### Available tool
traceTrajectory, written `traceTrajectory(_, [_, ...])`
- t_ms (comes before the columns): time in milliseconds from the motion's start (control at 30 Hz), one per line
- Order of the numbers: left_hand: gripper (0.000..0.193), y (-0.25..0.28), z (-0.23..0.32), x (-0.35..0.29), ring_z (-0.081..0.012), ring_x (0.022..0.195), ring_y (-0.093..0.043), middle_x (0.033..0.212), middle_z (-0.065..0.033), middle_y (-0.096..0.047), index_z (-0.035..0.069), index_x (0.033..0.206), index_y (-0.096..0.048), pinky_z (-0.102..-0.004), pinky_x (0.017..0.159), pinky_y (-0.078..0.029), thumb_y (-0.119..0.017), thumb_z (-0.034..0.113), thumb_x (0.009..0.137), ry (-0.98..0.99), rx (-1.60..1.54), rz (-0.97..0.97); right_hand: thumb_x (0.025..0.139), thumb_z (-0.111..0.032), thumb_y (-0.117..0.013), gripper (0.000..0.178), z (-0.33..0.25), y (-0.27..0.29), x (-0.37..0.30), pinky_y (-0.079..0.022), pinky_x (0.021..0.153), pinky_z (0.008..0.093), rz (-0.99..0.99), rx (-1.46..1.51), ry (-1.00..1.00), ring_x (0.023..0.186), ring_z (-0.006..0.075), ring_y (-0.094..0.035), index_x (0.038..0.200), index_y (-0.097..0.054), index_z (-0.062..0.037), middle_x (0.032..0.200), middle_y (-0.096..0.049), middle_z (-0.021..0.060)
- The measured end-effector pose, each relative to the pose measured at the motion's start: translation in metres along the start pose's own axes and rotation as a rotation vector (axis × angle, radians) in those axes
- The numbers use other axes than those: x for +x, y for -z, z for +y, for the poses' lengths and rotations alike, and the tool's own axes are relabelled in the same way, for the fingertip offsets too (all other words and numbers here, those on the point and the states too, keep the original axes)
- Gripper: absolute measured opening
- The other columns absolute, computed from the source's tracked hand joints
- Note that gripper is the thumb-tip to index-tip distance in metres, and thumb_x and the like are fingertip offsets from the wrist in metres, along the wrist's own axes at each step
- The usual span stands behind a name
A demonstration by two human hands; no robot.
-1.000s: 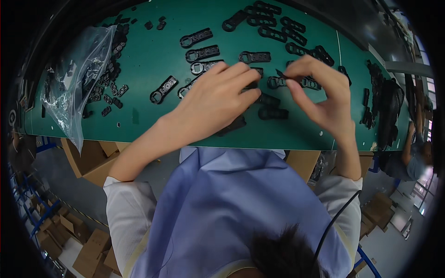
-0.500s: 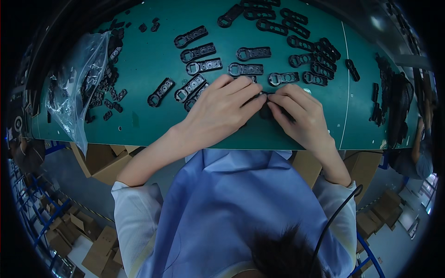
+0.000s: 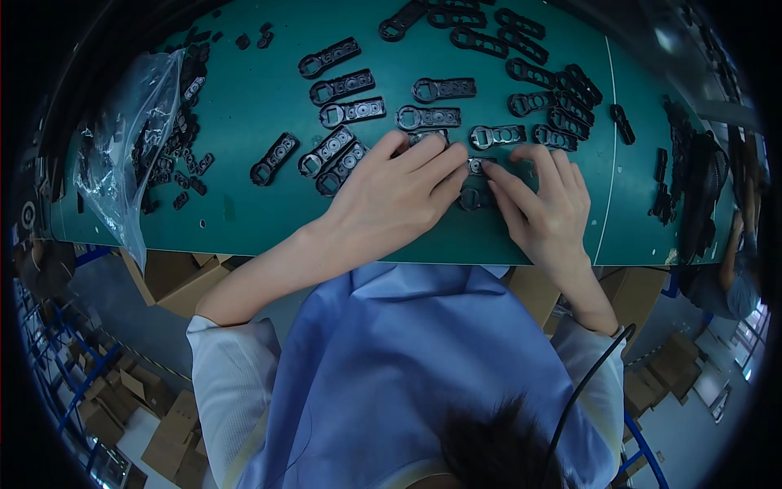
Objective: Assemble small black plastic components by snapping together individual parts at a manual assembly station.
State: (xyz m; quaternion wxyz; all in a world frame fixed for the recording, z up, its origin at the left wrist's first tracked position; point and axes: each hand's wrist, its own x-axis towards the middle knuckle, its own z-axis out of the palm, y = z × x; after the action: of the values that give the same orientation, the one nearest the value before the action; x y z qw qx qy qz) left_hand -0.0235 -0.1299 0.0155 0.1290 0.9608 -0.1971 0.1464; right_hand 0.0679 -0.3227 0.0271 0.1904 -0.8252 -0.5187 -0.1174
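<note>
A black plastic housing (image 3: 479, 166) with round recesses lies between my hands at the near middle of the bench, its left part hidden behind my left hand. My left hand (image 3: 399, 183) is closed with curled fingers at that housing's left side; its thumb side covers what it grips. From the right, my right hand (image 3: 547, 196) touches the housing with thumb and forefinger, the other fingers bent above. Just below is another dark rounded part (image 3: 475, 198), partly covered. Further housings, such as one silvery inside (image 3: 498, 136), lie right beyond my fingertips.
Several more housings (image 3: 342, 85) lie in loose groups on the green bench (image 3: 269, 220). At left, a clear plastic bag (image 3: 122, 187) rests beside small black pieces (image 3: 181, 159). Dark parts and a black bundle (image 3: 702, 196) line the right end. Cardboard boxes (image 3: 175, 281) stand below the bench.
My right hand has shifted slightly right and its fingers have spread from a tight pinch against the left. A housing and a rounded part now show between the hands. The view has shifted slightly.
</note>
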Motion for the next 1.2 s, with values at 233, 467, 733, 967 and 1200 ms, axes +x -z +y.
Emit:
traceTrajectory(233, [0.032, -0.004, 0.01, 0.003, -0.0208, 0.098, -0.054, 0.103, -0.006, -0.057, 0.001, 0.099, -0.063, -0.0338, 0.082, -0.042, -0.071, 0.019, 0.073, 0.056, -0.022, 0.004, 0.072, -0.009, -0.071, 0.014, 0.009, 0.02, 0.056, -0.041, 0.06, 0.034, -0.033, 0.217, 0.077, 0.073, 0.0239, -0.054, 0.083, -0.067, -0.0036, 0.084, -0.055, 0.0073])
traceTrajectory(467, [0.03, -0.01, 0.021, -0.007, -0.0225, 0.097, -0.053, 0.099, -0.0096, -0.057, -0.001, 0.099, -0.064, -0.0354, 0.084, -0.042, -0.062, 0.016, 0.074, 0.13, 0.016, 0.22, 0.077, -0.008, -0.07, 0.017, -0.077, -0.058, 0.177, -0.048, 0.07, 0.038, -0.274, 0.597, 0.522, 0.082, 0.0289, -0.06, 0.091, -0.065, 0.0001, 0.089, -0.06, 0.0098])
traceTrajectory(733, [0.033, 0.007, 0.029, -0.039, -0.0256, 0.104, -0.054, 0.107, -0.0117, -0.058, 0.002, 0.105, -0.063, -0.0384, 0.087, -0.042, -0.066, 0.014, 0.074, 0.256, -0.157, 0.305, 0.079, -0.007, -0.068, 0.013, -0.13, -0.129, 0.216, -0.049, 0.07, 0.038, -0.372, 0.501, 0.601, 0.078, 0.0291, -0.06, 0.09, -0.063, -0.0007, 0.086, -0.06, 0.0117])
traceTrajectory(967, [0.011, 0.024, 0.024, -0.064, -0.0252, 0.084, -0.056, 0.086, -0.0077, -0.059, 0.004, 0.088, -0.063, -0.0357, 0.07, -0.037, -0.066, 0.009, 0.079, 0.554, -0.26, 0.627, 0.076, -0.001, -0.066, 0.015, -0.068, -0.054, 0.175, -0.05, 0.062, 0.0281, -0.325, 1.018, 0.203, 0.07, 0.0146, -0.063, 0.09, -0.063, 0.0027, 0.075, -0.062, 0.0083])
traceTrajectory(1200, [0.009, 0.017, 0.045, -0.026, -0.026, 0.075, -0.051, 0.079, -0.0091, -0.056, 0.002, 0.083, -0.062, -0.0346, 0.066, -0.036, -0.06, 0.01, 0.086, 0.416, -0.828, 0.451, 0.076, 0.009, -0.069, 0.018, -0.05, 0.018, 0.035, -0.047, 0.067, 0.0225, -0.041, 1.502, -0.43, 0.08, 0.0132, -0.058, 0.093, -0.062, 0.0057, 0.082, -0.06, 0.0096])
